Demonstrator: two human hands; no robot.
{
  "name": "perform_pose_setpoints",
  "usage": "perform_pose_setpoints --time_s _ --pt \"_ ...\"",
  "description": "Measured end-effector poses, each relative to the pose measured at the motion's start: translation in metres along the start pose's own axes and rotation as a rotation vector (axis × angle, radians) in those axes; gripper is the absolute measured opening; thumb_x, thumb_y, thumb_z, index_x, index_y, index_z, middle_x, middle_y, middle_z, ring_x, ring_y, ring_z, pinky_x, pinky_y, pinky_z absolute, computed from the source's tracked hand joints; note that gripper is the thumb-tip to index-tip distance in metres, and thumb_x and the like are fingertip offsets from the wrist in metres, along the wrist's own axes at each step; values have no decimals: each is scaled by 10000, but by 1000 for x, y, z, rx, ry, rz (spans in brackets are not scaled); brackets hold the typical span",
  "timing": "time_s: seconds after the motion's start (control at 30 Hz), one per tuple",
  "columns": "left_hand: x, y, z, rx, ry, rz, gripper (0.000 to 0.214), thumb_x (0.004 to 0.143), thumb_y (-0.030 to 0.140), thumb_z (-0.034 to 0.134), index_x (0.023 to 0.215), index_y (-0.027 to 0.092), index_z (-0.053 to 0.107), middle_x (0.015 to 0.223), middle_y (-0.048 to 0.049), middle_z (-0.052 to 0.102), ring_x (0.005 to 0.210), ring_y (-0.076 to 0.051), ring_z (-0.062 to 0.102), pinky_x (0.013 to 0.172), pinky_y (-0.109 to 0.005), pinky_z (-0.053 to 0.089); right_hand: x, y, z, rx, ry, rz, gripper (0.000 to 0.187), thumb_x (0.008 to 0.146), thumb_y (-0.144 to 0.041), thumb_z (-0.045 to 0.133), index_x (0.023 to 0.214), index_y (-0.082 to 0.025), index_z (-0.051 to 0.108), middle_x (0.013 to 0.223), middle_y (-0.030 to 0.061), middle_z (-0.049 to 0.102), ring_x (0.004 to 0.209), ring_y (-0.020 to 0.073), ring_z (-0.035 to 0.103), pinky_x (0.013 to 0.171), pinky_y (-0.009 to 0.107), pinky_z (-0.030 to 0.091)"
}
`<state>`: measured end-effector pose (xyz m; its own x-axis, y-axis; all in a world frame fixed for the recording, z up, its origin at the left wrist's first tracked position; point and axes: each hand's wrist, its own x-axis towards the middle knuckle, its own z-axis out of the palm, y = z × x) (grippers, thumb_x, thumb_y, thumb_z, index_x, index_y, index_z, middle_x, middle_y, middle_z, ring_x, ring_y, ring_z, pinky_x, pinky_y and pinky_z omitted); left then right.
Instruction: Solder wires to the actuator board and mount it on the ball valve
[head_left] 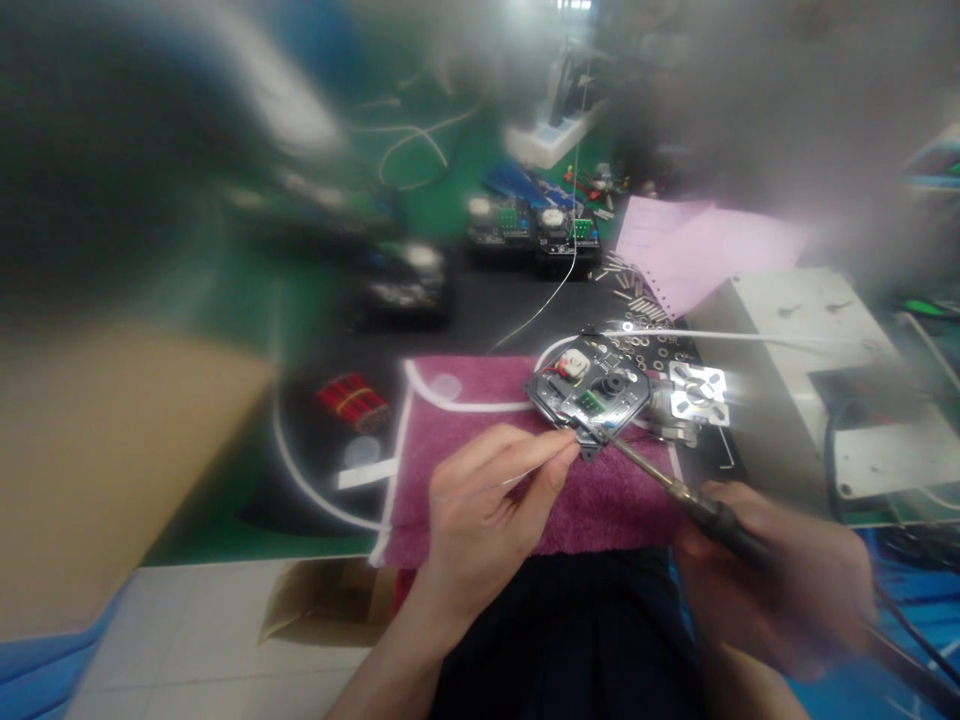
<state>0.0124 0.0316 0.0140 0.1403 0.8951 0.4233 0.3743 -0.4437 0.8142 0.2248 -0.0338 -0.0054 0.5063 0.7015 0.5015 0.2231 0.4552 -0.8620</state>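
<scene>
A dark round circuit board (589,392) with small components lies on a purple-red towel (480,440). My left hand (487,510) is closed in a pinch, its fingertips touching the board's near edge; a thin wire may be between them, too faint to name. My right hand (772,580) is wrapped round the dark handle of a soldering iron (679,490), whose metal tip reaches the board's near edge beside my left fingertips. The iron's cable trails off to the lower right.
Screws and small metal parts (645,330) lie scattered behind the board, beside a square metal bracket (699,392). Pink paper sheets (697,250), more boards (532,228), a white box (832,360) and a red bundle (351,398) surround the black mat. The left side is blurred.
</scene>
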Motion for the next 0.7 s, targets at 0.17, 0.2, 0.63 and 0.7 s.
perform_pose_setpoints --time_s 0.17,0.2,0.63,0.7 --pt "0 0 -1 -9 -14 -7 323 929 93 787 1189 283 809 1008 17 818 843 -107 748 756 -231 588 4 -2 2 5 -12 -42 251 991 -392 597 926 -216 764 574 11 579 468 199 583 452 342 469" --pt "0 0 -1 -9 -12 -7 319 928 95 788 1186 281 810 1006 18 818 839 -105 747 753 -229 587 3 -2 1 5 -11 -42 253 991 -397 598 926 -217 763 572 10 578 467 201 583 451 344 470" --pt "-1 0 0 21 3 -16 283 944 123 772 1178 277 818 1012 1 822 840 -121 753 753 -235 600 2 -2 3 -19 -7 -43 251 1010 -379 557 982 -225 754 575 15 587 489 217 602 460 377 512" --pt "-1 0 0 28 -1 -15 279 951 134 766 1182 281 817 1009 -3 824 839 -127 756 748 -239 603 2 -2 3 -25 -8 -36 247 1008 -386 567 970 -228 754 575 13 585 488 211 599 460 365 506"
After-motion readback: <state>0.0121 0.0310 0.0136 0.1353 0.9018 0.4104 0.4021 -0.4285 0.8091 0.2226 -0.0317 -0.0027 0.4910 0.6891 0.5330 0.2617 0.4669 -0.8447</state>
